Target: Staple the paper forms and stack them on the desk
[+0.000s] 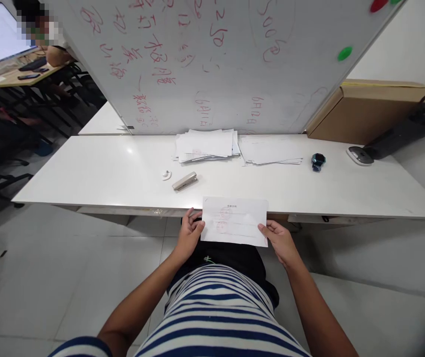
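Note:
My left hand [192, 229] and my right hand [277, 239] hold a white printed paper [240, 225] by its two side edges, over the front edge of the desk. Red round stamps and a short heading show on its face, with a small staple mark in its upper left corner. Each thumb lies on top of the sheet; most of the fingers are behind it or curled beside it. Just beyond, to the left, a grey stapler [185, 181] lies on the desk. A small white coil-shaped item [166, 175] is beside it.
On the white desk [97, 168], a thick paper stack [208, 144] and a thinner paper pile [268, 151] lie against the whiteboard [231, 89]. Farther right are a dark watch [318, 161], a black device on a round base [361, 155] and a cardboard box [376, 114]. Another person sits at the far left.

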Demonstrator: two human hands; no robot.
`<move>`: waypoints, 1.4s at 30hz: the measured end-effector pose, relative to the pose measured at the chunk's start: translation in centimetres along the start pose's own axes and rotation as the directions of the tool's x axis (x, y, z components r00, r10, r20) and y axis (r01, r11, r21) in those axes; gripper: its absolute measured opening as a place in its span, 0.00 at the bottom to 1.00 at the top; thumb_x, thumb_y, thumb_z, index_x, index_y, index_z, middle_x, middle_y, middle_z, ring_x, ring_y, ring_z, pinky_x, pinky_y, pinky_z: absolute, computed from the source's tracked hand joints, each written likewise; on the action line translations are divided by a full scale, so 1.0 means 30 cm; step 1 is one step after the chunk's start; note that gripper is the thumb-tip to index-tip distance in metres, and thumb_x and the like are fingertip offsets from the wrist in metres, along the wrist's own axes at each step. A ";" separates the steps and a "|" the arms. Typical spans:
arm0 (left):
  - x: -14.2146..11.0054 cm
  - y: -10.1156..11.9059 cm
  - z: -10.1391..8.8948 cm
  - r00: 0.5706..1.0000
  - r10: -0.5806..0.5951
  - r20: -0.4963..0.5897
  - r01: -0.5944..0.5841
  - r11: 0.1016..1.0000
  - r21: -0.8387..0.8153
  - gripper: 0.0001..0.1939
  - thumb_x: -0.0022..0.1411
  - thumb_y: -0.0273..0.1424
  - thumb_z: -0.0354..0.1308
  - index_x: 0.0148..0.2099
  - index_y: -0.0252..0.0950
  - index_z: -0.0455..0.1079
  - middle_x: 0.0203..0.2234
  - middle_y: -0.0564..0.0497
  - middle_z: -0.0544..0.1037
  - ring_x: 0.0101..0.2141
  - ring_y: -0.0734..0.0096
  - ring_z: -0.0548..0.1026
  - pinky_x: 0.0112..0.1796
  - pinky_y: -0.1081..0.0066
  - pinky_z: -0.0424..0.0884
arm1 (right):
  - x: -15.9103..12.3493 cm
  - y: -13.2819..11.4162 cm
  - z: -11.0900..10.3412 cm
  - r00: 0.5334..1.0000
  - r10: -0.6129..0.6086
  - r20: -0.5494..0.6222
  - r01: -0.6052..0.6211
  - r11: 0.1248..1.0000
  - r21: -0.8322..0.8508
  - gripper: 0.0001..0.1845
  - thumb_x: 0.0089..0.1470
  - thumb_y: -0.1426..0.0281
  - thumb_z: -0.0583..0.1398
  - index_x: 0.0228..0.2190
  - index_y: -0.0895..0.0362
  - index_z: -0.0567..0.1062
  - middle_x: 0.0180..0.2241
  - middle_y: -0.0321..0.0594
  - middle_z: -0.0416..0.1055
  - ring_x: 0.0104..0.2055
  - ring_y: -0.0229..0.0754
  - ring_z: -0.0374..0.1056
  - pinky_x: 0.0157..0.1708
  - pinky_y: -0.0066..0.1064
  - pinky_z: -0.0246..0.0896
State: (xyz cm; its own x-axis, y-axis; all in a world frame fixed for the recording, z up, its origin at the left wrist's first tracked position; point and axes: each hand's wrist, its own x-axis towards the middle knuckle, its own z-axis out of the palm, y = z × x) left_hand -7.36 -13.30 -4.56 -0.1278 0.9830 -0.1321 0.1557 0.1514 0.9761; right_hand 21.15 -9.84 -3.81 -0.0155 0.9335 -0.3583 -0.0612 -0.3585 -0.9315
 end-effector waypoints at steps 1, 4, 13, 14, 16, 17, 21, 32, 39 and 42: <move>0.015 0.012 -0.006 0.999 -0.049 0.018 0.050 0.997 -0.063 0.30 0.66 0.40 0.52 0.66 0.42 0.48 0.57 0.39 0.69 0.52 0.61 0.73 0.49 0.60 0.73 | 0.005 -0.005 -0.001 1.000 -0.019 0.009 0.019 1.000 -0.019 0.21 0.41 0.52 0.69 0.32 0.55 0.78 0.32 0.42 0.79 0.35 0.47 0.73 0.36 0.38 0.69; 0.052 0.067 -0.024 0.981 -0.126 0.146 0.155 0.967 -0.201 0.27 0.62 0.43 0.58 0.59 0.37 0.62 0.50 0.41 0.76 0.46 0.58 0.77 0.46 0.59 0.74 | 0.026 -0.025 0.000 0.995 -0.088 0.044 0.092 0.993 -0.078 0.20 0.42 0.52 0.68 0.33 0.54 0.78 0.33 0.41 0.79 0.35 0.46 0.73 0.36 0.37 0.69; 0.163 0.308 -0.032 0.975 0.203 0.092 -0.201 0.979 -0.024 0.18 0.59 0.45 0.59 0.44 0.38 0.77 0.40 0.50 0.81 0.45 0.58 0.76 0.47 0.60 0.71 | 0.079 -0.271 0.077 0.947 -0.321 -0.001 0.313 0.925 -0.215 0.25 0.41 0.53 0.68 0.38 0.55 0.77 0.38 0.44 0.78 0.41 0.51 0.73 0.41 0.43 0.69; 0.186 0.318 -0.029 0.970 0.228 0.088 -0.227 0.974 -0.023 0.18 0.59 0.45 0.59 0.44 0.37 0.77 0.40 0.50 0.80 0.45 0.58 0.76 0.47 0.60 0.72 | 0.087 -0.290 0.090 0.942 -0.334 -0.040 0.314 0.917 -0.246 0.25 0.42 0.52 0.68 0.37 0.56 0.77 0.38 0.45 0.78 0.41 0.52 0.73 0.41 0.43 0.69; 0.235 0.316 -0.017 0.964 0.252 0.086 -0.249 0.968 -0.036 0.19 0.59 0.45 0.60 0.45 0.37 0.77 0.40 0.49 0.80 0.45 0.58 0.76 0.46 0.60 0.72 | 0.111 -0.301 0.119 0.924 -0.370 -0.100 0.332 0.902 -0.276 0.24 0.44 0.52 0.66 0.36 0.57 0.78 0.38 0.46 0.78 0.43 0.52 0.73 0.43 0.43 0.68; 0.259 0.306 -0.008 0.965 0.247 0.087 -0.243 0.969 -0.050 0.19 0.58 0.45 0.60 0.45 0.36 0.76 0.40 0.49 0.80 0.45 0.57 0.76 0.46 0.60 0.72 | 0.127 -0.294 0.135 0.916 -0.385 -0.113 0.344 0.899 -0.272 0.24 0.45 0.51 0.65 0.36 0.58 0.78 0.38 0.46 0.78 0.43 0.52 0.73 0.43 0.43 0.68; 0.320 0.263 0.035 0.983 0.162 0.090 -0.150 0.981 -0.123 0.23 0.55 0.46 0.62 0.46 0.34 0.76 0.41 0.47 0.80 0.45 0.55 0.76 0.46 0.58 0.72 | 0.180 -0.241 0.192 0.928 -0.367 -0.058 0.346 0.911 -0.225 0.24 0.48 0.52 0.62 0.38 0.59 0.79 0.37 0.44 0.79 0.43 0.51 0.73 0.44 0.41 0.68; 0.312 0.250 0.063 0.988 0.154 0.011 -0.154 0.988 0.029 0.22 0.61 0.46 0.55 0.46 0.33 0.75 0.43 0.47 0.80 0.47 0.56 0.75 0.47 0.61 0.71 | 0.201 -0.179 0.227 0.929 -0.368 -0.045 0.341 0.895 -0.288 0.24 0.51 0.54 0.60 0.39 0.61 0.79 0.38 0.46 0.78 0.47 0.52 0.71 0.48 0.40 0.65; 0.303 0.212 0.047 0.972 0.236 -0.007 -0.234 0.966 0.109 0.23 0.62 0.47 0.54 0.48 0.34 0.75 0.43 0.48 0.80 0.48 0.56 0.74 0.47 0.62 0.71 | 0.194 -0.167 0.215 0.914 -0.403 -0.038 0.371 0.872 -0.320 0.24 0.53 0.53 0.59 0.37 0.61 0.78 0.36 0.47 0.78 0.46 0.51 0.71 0.48 0.38 0.65; 0.310 0.192 0.051 0.980 0.198 0.012 -0.198 0.972 0.130 0.23 0.64 0.46 0.52 0.48 0.35 0.75 0.43 0.48 0.80 0.48 0.56 0.75 0.48 0.61 0.70 | 0.200 -0.155 0.216 0.922 -0.387 -0.035 0.355 0.875 -0.329 0.24 0.53 0.53 0.59 0.40 0.61 0.78 0.40 0.48 0.78 0.47 0.50 0.71 0.49 0.39 0.64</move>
State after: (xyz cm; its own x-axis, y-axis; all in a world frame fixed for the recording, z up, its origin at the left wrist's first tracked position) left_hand -6.14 -3.11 -0.44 -0.0830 0.9946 0.0615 0.3036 -0.0336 0.9522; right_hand 14.87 -2.51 -1.23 0.0447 0.9986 0.0277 0.2690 0.0147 -0.9630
